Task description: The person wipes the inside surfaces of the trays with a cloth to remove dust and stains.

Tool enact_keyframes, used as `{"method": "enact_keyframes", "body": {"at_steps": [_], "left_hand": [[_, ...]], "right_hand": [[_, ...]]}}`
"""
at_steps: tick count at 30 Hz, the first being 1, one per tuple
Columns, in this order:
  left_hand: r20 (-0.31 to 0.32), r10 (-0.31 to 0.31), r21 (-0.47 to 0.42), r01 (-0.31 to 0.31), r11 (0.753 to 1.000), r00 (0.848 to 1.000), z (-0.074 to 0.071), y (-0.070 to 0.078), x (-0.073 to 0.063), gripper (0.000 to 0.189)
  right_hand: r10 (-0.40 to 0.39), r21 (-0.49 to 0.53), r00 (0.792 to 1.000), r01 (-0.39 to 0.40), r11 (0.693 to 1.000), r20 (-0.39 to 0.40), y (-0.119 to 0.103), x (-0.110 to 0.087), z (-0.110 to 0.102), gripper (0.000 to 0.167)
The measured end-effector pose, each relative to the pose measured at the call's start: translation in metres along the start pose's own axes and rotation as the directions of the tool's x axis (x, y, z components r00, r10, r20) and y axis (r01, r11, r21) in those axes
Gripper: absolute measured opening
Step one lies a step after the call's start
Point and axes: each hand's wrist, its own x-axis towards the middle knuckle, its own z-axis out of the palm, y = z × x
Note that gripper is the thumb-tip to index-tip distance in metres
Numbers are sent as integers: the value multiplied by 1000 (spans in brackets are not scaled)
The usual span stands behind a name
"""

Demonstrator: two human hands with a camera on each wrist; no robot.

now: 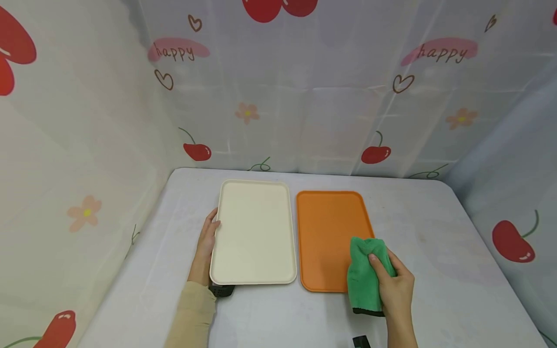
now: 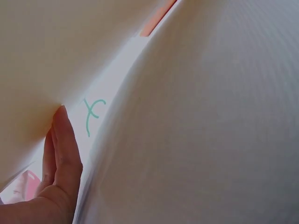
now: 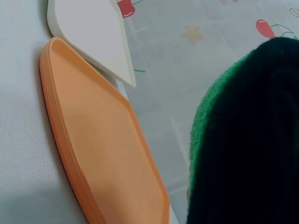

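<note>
My left hand (image 1: pixel 206 246) holds a cream rectangular tray (image 1: pixel 254 232) by its left edge, the thumb at the rim. In the left wrist view, the fingers (image 2: pixel 67 149) lie against the tray's underside (image 2: pixel 60 46), which stands tilted above the white tabletop. My right hand (image 1: pixel 397 285) grips a folded green cloth (image 1: pixel 363 280) with a dark hem, thumb on top. That cloth overlaps the lower right corner of an orange tray (image 1: pixel 332 232) in the head view. In the right wrist view, the cloth (image 3: pixel 203 126) fills the right side and hides the hand.
Both trays are side by side over a white-covered table (image 1: pixel 435 251). Behind it and at both sides hang pale curtains (image 1: pixel 304 111) printed with cherries, hearts and flowers. Black wrist devices show below the cream tray and near the right forearm.
</note>
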Motion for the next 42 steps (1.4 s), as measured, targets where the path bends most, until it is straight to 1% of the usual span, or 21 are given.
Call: {"method": "enact_keyframes", "body": {"at_steps": [3,5,8,11,12,17,19,23,25,27,29,32,35,38,41,42], "left_hand": [[-20,20,19,-20,1000,1000,-4,-7,5,48],[-27,22,26,-22,999,999,-7,-11,7,48],[-33,14,40,-12,999,999,-5,-7,5,48],[-29,1,55,1,998,1000,-2,1,0,50],[-28,-1,62,3,998,1000,-2,1,0,50],[-30,30,96,-27,995,999,-9,-11,7,48],[-32,59,99,-55,994,998,-11,-13,8,48],[-31,96,63,-94,994,995,-7,-5,5,48],[-27,117,32,-116,993,993,-3,2,2,47],[-16,150,-3,-150,989,989,3,9,-2,46],[-4,195,-28,-195,980,981,11,18,-5,45],[15,274,-58,-273,960,962,26,32,-12,45],[32,345,-108,-340,934,938,43,43,-20,45],[57,413,-164,-399,902,909,60,51,-29,46],[85,459,-210,-435,876,884,76,54,-40,45],[97,477,-219,-449,866,873,81,54,-44,45]], "right_hand": [[0,-1,1000,0,1000,2,0,0,0,55],[1,-12,1000,-1,1000,3,0,0,0,55],[6,-22,1000,-6,1000,7,0,0,0,56],[18,-22,1000,-18,1000,15,1,-1,1,57],[22,-21,1000,-22,1000,18,1,0,1,57],[27,-31,999,-26,999,26,1,0,2,58],[23,-31,999,-23,999,24,0,0,2,58],[2,-17,1000,-2,1000,2,-2,0,2,56],[-21,4,1000,21,1000,-10,-5,1,2,55],[-59,35,998,60,998,-27,-11,2,2,53],[-107,81,993,110,991,-38,-20,4,1,50],[-196,144,979,201,969,-50,-40,6,1,44],[-270,186,961,275,943,-54,-62,8,2,42],[-332,234,941,337,912,-60,-85,8,4,40],[-415,305,908,410,860,-50,-106,9,9,39],[-450,311,892,442,841,-48,-113,8,11,39]]}}
